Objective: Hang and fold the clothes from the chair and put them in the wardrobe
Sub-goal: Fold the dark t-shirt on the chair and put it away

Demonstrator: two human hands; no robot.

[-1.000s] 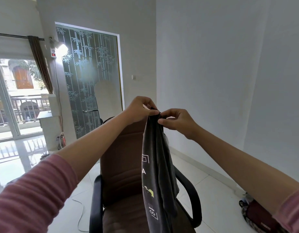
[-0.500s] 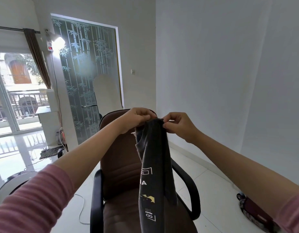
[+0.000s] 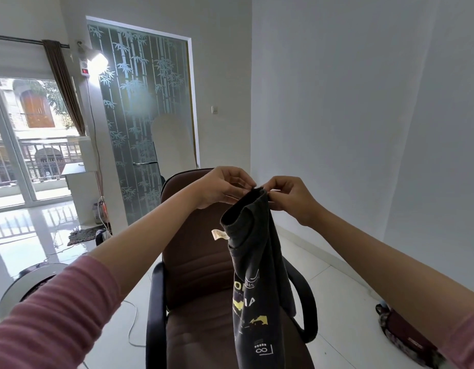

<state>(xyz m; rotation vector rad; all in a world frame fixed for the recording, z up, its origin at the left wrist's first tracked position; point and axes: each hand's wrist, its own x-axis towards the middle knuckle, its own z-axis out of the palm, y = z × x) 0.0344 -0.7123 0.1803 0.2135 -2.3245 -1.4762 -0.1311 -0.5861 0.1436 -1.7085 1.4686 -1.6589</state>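
Dark grey shirt [image 3: 254,262] hangs from both pinching hands — left hand [image 3: 222,187], right hand [image 3: 289,198] — over the chair [image 3: 193,251].

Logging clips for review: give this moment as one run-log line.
left hand: pinching shirt top | right hand: pinching shirt top | dark T-shirt: hanging above brown chair | wardrobe: unseen

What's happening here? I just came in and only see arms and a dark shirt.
A person in pink sleeves is holding a dark grey printed T-shirt up in front of a brown office chair. The left hand and right hand pinch its top edge close together, so the shirt hangs down bunched over the seat, its label sticking out. It is neither folded nor on a hanger yet, and no wardrobe is in view.
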